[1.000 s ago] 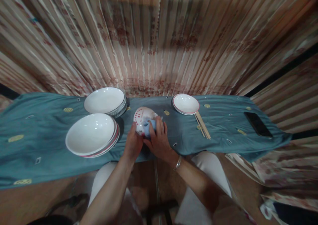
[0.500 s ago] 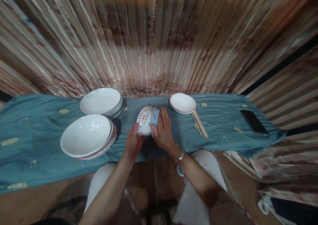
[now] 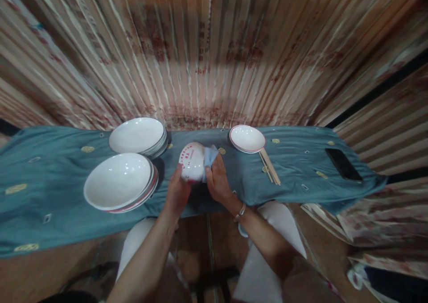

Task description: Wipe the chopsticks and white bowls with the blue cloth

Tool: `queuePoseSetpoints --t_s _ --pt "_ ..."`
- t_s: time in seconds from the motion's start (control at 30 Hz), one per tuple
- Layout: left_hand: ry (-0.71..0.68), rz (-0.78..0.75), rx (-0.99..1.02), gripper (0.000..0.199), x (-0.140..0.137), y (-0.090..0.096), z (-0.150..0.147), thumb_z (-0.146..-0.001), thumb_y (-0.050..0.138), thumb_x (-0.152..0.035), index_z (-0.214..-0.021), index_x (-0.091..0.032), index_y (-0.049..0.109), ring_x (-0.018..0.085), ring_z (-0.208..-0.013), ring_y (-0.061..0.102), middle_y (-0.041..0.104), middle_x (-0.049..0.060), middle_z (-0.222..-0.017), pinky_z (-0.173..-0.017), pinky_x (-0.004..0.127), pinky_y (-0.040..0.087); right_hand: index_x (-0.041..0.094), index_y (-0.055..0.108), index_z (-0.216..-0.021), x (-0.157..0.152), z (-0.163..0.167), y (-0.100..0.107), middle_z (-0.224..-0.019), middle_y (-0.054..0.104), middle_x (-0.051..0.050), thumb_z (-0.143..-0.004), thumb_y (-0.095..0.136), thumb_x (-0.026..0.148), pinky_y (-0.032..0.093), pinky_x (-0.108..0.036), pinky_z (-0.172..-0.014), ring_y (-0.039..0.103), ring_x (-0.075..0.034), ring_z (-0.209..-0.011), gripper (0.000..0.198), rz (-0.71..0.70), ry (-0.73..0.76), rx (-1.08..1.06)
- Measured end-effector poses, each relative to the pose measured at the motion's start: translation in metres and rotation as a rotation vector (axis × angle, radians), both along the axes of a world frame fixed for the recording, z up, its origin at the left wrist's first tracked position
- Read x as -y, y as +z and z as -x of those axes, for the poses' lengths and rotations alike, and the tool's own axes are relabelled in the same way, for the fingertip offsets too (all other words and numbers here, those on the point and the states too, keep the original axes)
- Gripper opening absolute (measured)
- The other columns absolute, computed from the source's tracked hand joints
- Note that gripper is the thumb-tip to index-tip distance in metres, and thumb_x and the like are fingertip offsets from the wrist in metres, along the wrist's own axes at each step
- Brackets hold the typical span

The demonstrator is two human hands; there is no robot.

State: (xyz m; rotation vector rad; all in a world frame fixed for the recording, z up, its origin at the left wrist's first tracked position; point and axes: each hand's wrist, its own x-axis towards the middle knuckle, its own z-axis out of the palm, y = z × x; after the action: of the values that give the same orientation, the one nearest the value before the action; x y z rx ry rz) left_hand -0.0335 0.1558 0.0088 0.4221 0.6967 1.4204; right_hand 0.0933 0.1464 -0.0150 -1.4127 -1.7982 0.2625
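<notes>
A white bowl [image 3: 191,161] with red lettering is held up over the middle of the cloth, its outer side facing me. My left hand [image 3: 178,188] is closed around the bowl's left side, thumb on the near edge. At the bowl's right, my right hand [image 3: 218,178] is closed on a light blue cloth [image 3: 209,156] and presses it against the bowl. The inside of the bowl and most fingertips behind it are hidden.
A stack of white plates [image 3: 137,134] and a stack of larger bowls [image 3: 117,182] stand to the left. Small red-rimmed bowls [image 3: 247,138], wooden chopsticks [image 3: 270,167] and a black phone [image 3: 343,164] lie to the right on the teal tablecloth [image 3: 297,155]. A pleated curtain [image 3: 207,62] hangs behind.
The bowl has turned in my hands and shifted slightly left, so its lettering sits differently. The blue cloth has moved outward to the bowl's right edge with my right hand.
</notes>
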Motion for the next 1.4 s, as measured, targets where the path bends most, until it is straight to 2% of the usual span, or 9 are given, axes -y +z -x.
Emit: queuePoseSetpoints --t_s 0.13,0.27,0.43,0.67,0.77,1.1,1.3,1.4 --pt "0.03 0.068 0.078 0.041 0.0 0.009 0.002 -0.097 0.04 -0.033 -0.125 -0.011 0.06 0.022 -0.123 0.057 0.069 0.013 -0.12 -0.108 0.038 0.042 0.002 0.037 -0.141 0.005 0.003 -0.003 -0.151 0.034 -0.024 -0.099 0.028 0.027 0.027 -0.054 -0.117 0.015 -0.026 -0.148 0.05 -0.043 0.031 0.086" --pt "0.003 0.094 0.119 0.045 -0.001 0.01 0.006 -0.096 0.043 -0.036 -0.133 -0.013 0.055 0.022 -0.128 0.053 0.066 0.013 -0.126 -0.11 0.039 0.039 0.005 0.046 -0.134 0.01 0.004 -0.001 -0.15 0.036 -0.022 -0.099 0.03 0.025 0.029 -0.054 -0.116 0.014 -0.026 -0.149 0.043 -0.065 0.055 0.108" --pt "0.011 0.117 0.13 0.045 -0.002 0.012 0.006 -0.098 0.036 -0.036 -0.134 -0.014 0.055 0.02 -0.126 0.054 0.067 0.011 -0.125 -0.111 0.037 0.037 0.009 0.047 -0.132 0.017 0.003 0.0 -0.154 0.031 -0.02 -0.099 0.031 0.027 0.027 -0.054 -0.117 0.012 -0.025 -0.149 0.04 -0.077 0.124 0.104" --pt "0.028 0.131 0.075 0.044 -0.004 0.01 0.007 -0.097 0.041 -0.036 -0.13 -0.012 0.057 0.022 -0.119 0.06 0.07 0.012 -0.118 -0.107 0.039 0.042 0.007 0.043 -0.134 0.021 0.005 0.0 -0.156 0.025 -0.02 -0.1 0.03 0.028 0.025 -0.052 -0.118 0.007 -0.025 -0.15 0.042 -0.075 0.146 0.105" --pt "0.037 0.133 0.066 0.044 -0.004 0.012 0.006 -0.098 0.037 -0.035 -0.129 -0.011 0.058 0.023 -0.116 0.062 0.072 0.012 -0.113 -0.106 0.039 0.043 0.009 0.046 -0.132 0.021 0.003 0.004 -0.157 0.022 -0.02 -0.1 0.031 0.03 0.025 -0.054 -0.117 0.006 -0.026 -0.15 0.04 -0.083 0.149 0.128" --pt "-0.009 0.051 0.041 0.044 0.001 0.011 0.004 -0.093 0.05 -0.037 -0.127 -0.011 0.06 0.025 -0.12 0.059 0.068 0.015 -0.121 -0.106 0.039 0.043 0.007 0.055 -0.123 0.01 -0.008 0.015 -0.157 0.021 -0.023 -0.099 0.034 0.034 0.027 -0.056 -0.114 0.005 -0.03 -0.15 0.042 -0.055 0.066 0.255" --pt "-0.006 0.058 0.055 0.041 0.001 0.013 0.003 -0.097 0.042 -0.034 -0.126 -0.012 0.06 0.023 -0.121 0.059 0.07 0.012 -0.119 -0.106 0.039 0.043 0.005 0.055 -0.123 0.007 -0.009 0.018 -0.154 0.027 -0.025 -0.099 0.036 0.034 0.027 -0.055 -0.114 0.006 -0.031 -0.149 0.042 -0.035 0.017 0.298" --pt "-0.003 0.06 0.054 0.042 0.001 0.014 0.002 -0.096 0.045 -0.034 -0.128 -0.012 0.059 0.024 -0.122 0.058 0.069 0.013 -0.12 -0.106 0.04 0.043 0.006 0.056 -0.12 0.008 -0.01 0.018 -0.154 0.028 -0.024 -0.099 0.037 0.033 0.027 -0.055 -0.114 0.007 -0.031 -0.149 0.04 -0.038 0.011 0.292"
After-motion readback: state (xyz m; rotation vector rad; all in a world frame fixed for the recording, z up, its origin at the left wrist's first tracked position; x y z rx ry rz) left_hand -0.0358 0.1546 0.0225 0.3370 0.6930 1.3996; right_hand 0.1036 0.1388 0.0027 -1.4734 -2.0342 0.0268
